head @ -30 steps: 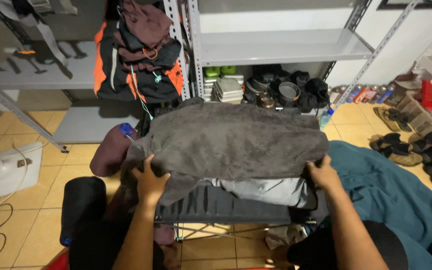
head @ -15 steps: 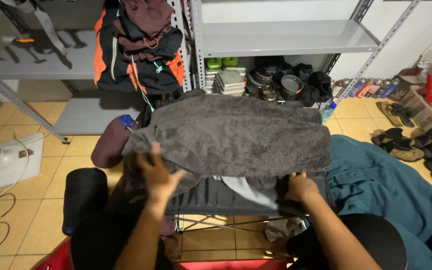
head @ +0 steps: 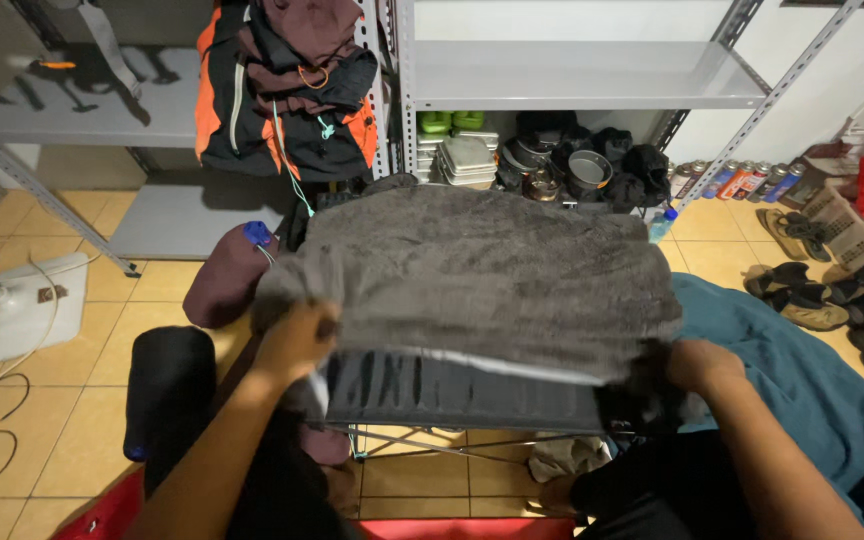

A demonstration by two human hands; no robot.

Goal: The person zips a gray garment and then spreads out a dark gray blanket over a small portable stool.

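Two hands are set at the near edge of a grey towel (head: pixel 482 275) spread over a dark slatted table (head: pixel 452 392): left hand (head: pixel 294 343) is closed on the left corner, blurred; right hand (head: pixel 704 366) is pinching the right corner. For a clean fold, both corners are best kept level, cloth taut, edges matched, with the teal fabric (head: pixel 802 380) kept clear

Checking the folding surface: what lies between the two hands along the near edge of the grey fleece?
In the head view, between the left hand and right hand, the grey fleece overhangs a white layer and dark slatted table.
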